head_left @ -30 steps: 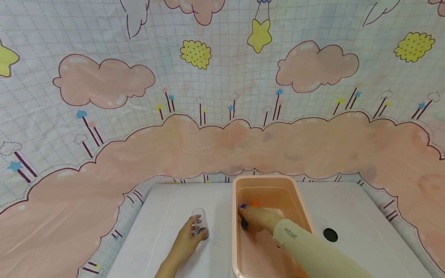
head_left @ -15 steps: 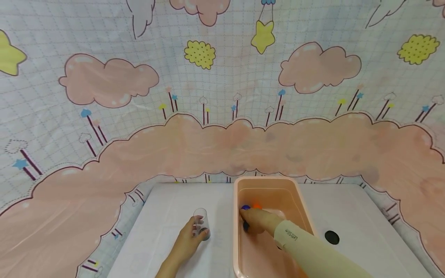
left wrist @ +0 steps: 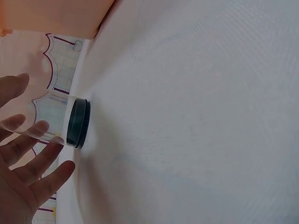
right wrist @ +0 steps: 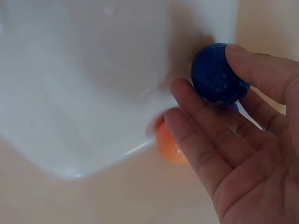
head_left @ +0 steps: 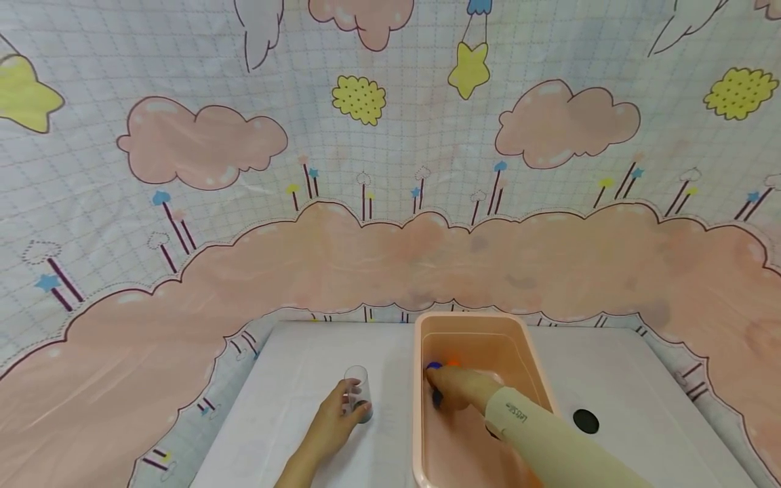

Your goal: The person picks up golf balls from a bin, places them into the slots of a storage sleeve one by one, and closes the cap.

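Note:
My left hand (head_left: 332, 423) holds a clear plastic canister (head_left: 358, 390) with a dark base (left wrist: 78, 123), upright on the table left of the bin. Its thumb lies on one side of the canister and its fingers on the other. Inside the peach bin (head_left: 418, 440), my right hand (head_left: 454, 386) pinches a dark blue ball (right wrist: 216, 73) between thumb and fingers. A brighter blue ball (head_left: 434, 366) is by the bin's left wall, mostly covered by the fingers in the right wrist view. Beside the fingers sits an orange ball (right wrist: 170, 144).
A flat black disc (head_left: 586, 421) lies on the white table (head_left: 299, 366) right of the bin. Part of a dark object (head_left: 491, 434) shows in the bin below the right sleeve. A patterned cloth (head_left: 390, 261) hangs behind and around the table.
The head view has shifted slightly, so everything sits a little farther right and lower. Both hands keep their holds, with hardly any movement against the bin and table.

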The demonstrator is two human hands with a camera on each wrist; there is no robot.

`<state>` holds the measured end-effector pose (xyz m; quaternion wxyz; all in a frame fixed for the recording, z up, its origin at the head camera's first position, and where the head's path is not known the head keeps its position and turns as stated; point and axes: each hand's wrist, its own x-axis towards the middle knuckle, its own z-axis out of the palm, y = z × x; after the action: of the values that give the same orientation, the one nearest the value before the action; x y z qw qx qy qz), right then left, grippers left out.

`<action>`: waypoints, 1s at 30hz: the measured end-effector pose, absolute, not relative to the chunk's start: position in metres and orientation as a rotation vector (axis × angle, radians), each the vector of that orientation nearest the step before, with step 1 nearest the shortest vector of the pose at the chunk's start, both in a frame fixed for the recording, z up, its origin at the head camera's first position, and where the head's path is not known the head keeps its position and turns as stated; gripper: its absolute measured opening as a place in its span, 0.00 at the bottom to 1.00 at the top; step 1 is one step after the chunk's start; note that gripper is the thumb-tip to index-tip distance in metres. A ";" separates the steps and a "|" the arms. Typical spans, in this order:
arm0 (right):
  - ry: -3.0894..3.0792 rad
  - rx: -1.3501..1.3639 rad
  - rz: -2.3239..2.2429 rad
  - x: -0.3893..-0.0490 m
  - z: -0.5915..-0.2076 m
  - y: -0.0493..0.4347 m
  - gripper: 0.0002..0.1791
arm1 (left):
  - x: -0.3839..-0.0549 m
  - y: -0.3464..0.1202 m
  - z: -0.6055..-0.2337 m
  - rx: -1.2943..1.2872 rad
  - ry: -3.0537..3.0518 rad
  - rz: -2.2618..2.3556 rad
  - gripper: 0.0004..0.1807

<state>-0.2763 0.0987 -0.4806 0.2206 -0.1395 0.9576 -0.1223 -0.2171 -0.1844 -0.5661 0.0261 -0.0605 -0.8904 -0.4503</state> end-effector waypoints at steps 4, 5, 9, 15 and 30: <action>2.645 -0.418 -0.433 -0.277 -0.480 0.100 0.15 | -0.216 -0.184 -0.563 -0.185 -2.750 -1.379 0.29; 2.661 -0.506 -0.397 -0.278 -0.480 0.100 0.13 | -0.215 -0.183 -0.562 -0.186 -2.749 -1.380 0.29; 2.724 -0.819 -0.223 -0.281 -0.477 0.103 0.14 | -0.213 -0.182 -0.558 -0.193 -2.745 -1.384 0.29; 2.706 -0.862 -0.243 -0.282 -0.464 0.111 0.14 | -0.211 -0.180 -0.553 -0.204 -2.730 -1.387 0.28; 2.693 -1.005 -0.551 -0.279 -0.437 0.130 0.16 | -0.211 -0.172 -0.531 -0.313 -2.656 -1.497 0.26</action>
<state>-0.2786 0.1304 -0.4374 0.1070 -0.3414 0.9148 -0.1873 -0.2110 -0.1723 -0.5311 0.0385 -0.1020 -0.8660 -0.4880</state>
